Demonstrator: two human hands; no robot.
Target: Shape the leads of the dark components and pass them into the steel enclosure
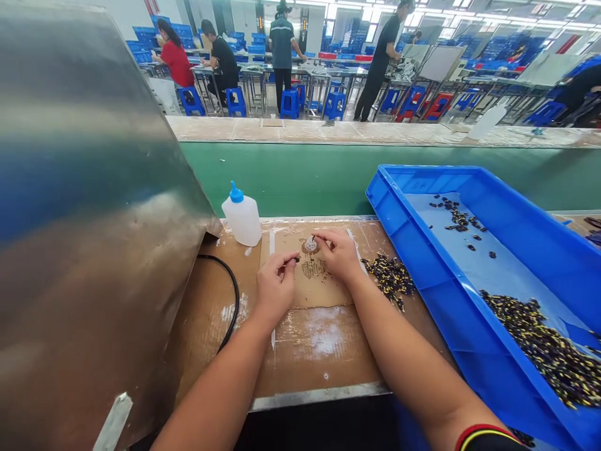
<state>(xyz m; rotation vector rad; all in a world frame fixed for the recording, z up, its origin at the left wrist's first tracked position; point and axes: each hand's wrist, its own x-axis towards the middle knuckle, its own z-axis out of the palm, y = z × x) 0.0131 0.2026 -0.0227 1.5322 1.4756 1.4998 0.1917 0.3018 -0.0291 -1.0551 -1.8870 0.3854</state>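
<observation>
Over here a brown worktop (305, 369) fronts a green belt (282, 169), with people at tables beyond. The left hand (276, 285) pinches a small dark piece (296, 259); the right hand (337, 250) has fingertips nearly together at the white blob (310, 245), its grip unclear.

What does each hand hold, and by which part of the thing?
The left hand pinches a small dark piece by one end, between thumb and finger. Whether the right hand holds anything cannot be told.

Forearms, two, bare, extended forward; left hand (276, 283) and right hand (336, 252), fingertips pinched, palms turned inward.
</observation>
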